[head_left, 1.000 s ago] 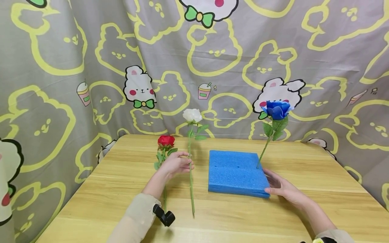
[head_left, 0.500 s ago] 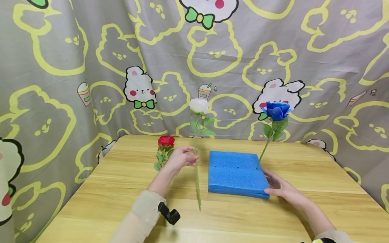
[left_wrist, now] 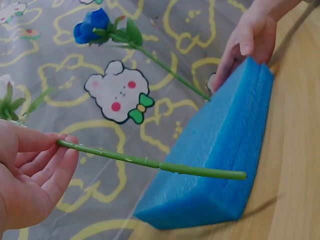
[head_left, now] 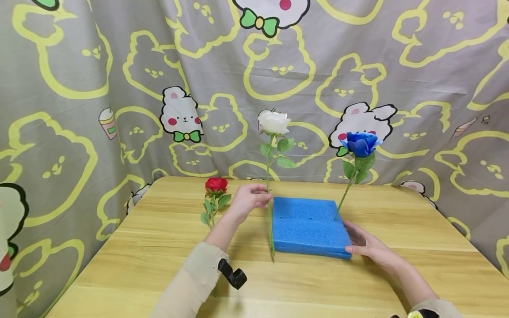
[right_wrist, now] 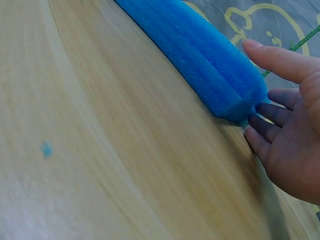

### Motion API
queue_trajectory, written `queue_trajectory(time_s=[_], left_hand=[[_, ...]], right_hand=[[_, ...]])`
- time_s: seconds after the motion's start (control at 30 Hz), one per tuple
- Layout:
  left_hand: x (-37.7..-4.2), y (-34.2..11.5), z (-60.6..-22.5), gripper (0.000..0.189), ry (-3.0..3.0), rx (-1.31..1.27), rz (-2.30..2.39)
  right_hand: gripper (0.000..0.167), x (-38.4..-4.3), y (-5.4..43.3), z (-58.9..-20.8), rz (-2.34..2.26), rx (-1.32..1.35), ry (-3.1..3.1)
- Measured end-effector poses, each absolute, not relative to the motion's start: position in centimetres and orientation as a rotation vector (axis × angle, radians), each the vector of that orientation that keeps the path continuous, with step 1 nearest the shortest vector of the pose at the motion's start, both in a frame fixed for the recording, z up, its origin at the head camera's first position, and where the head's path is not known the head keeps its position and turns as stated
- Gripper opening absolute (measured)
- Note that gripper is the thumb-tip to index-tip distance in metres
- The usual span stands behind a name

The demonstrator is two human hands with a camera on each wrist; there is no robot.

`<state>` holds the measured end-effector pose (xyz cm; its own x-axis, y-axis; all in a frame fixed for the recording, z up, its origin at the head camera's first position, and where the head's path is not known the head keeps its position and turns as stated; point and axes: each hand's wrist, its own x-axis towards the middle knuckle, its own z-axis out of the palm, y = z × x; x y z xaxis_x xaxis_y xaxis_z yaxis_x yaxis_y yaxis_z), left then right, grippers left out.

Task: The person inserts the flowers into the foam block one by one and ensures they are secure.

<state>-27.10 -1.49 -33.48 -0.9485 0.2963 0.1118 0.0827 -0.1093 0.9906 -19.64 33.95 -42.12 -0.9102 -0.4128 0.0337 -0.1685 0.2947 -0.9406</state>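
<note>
My left hand (head_left: pixel 251 201) pinches the green stem of a white artificial rose (head_left: pixel 274 122) between thumb and fingers. The rose stands nearly upright, and its stem's lower end overlaps the left edge of a blue foam block (head_left: pixel 308 232) in the head view. The left wrist view shows the bare stem (left_wrist: pixel 200 171) pointing across the block. My right hand (head_left: pixel 370 247) touches the block's right side with fairly straight fingers; in the right wrist view its thumb (right_wrist: pixel 280 61) is extended. A blue rose (head_left: pixel 361 145) stands tilted in the block near its right edge.
A red rose (head_left: pixel 216 185) lies on the wooden table (head_left: pixel 131 265) at the left, partly behind my left forearm. Small holes show in the foam's top. A patterned grey curtain (head_left: pixel 222 53) hangs behind the table. A small blue scrap (right_wrist: pixel 46 149) lies on the wood.
My left hand has carried the white rose rightward and upward in the head view, from beside the red rose to the foam block's left edge. The right hand and block stay put.
</note>
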Motion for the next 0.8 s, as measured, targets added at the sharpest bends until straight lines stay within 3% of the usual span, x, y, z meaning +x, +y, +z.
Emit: queue_trajectory(time_s=[0.8], left_hand=[[-27.9, 4.0, -30.7, 0.023, 1.985, 0.6, 2.313]], right_hand=[[0.082, -19.9, 34.3, -42.5, -1.689, -0.729, 2.281]])
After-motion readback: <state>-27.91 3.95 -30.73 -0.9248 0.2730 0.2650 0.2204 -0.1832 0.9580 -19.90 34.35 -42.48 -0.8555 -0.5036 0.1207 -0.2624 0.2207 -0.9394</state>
